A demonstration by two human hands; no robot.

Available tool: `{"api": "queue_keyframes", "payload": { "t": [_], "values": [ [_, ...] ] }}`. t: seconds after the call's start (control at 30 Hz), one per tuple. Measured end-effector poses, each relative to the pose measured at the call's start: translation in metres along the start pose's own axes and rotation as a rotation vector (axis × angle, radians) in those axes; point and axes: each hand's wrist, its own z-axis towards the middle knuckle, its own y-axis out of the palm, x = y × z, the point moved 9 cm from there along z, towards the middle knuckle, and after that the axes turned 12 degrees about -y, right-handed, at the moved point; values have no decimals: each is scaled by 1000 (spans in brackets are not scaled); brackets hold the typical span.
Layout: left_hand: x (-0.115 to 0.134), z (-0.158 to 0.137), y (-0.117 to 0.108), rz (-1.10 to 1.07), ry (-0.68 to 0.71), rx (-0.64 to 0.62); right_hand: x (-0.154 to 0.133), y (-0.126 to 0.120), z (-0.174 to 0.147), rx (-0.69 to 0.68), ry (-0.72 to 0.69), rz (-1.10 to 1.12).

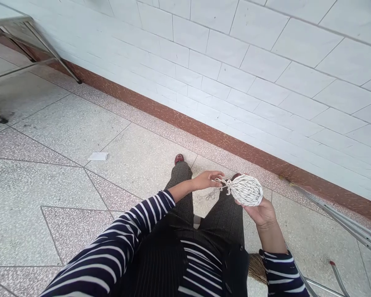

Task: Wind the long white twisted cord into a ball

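A white braided oval piece [246, 190], flecked with darker strands, is held over my lap. My right hand [261, 212] supports it from beneath on its right side, the fingers partly hidden behind it. At its narrow left end are knots and loose loops of cord [225, 182]. The fingers of my left hand [208, 180] close on these cord ends. Thin loose strands [210, 194] hang below the left fingers in front of the floor and my trouser leg.
A white tiled wall [228, 70] with a reddish-brown skirting [160, 111] runs ahead. On the speckled floor lies a small white piece [99, 156], perhaps paper. A metal-framed table [54, 55] stands at upper left. Metal tubes [336, 212] lie along the right, with a chair-like metal leg [338, 276] nearby.
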Motion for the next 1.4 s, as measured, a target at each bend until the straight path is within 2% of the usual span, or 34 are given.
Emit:
{"api": "queue_keyframes", "payload": {
  "t": [0.13, 0.23, 0.37, 0.47, 0.6, 0.7, 0.9, 1.0, 1.13, 1.23, 1.3, 1.4],
  "values": [
    [-24, 11, -4, -31, -29, 110, 0, 7, -2, -47, 8, 4],
    [-32, 23, 6, 16, -11, 150, 0, 10, -3, -47, 15, 16],
    [-21, 32, 32, 96, 123, 52, -6, 10, -4, -3, -5, 32],
    [-16, 25, 32, 181, 108, 10, -23, -2, -3, 89, -59, 25],
    [0, 4, -10, 221, 116, 161, -67, -28, -3, 228, -258, 25],
    [18, -9, -34, 225, 162, 225, -87, -40, -3, 275, -346, 36],
    [46, -17, -45, -5, 218, 218, -81, -43, 0, 357, -351, 144],
    [50, -21, -66, -114, 247, 319, -86, -40, 1, 367, -380, 209],
    [38, -24, -116, -210, 220, 543, -115, -36, -4, 290, -514, 264],
    [15, -20, -146, -125, 46, 738, -142, -33, -14, 277, -615, 284],
    [3, -14, -158, -32, -58, 827, -163, -25, -24, 270, -692, 296],
    [-5, 0, -168, 51, -124, 870, -195, -2, -42, 217, -815, 337]
  ]
}}
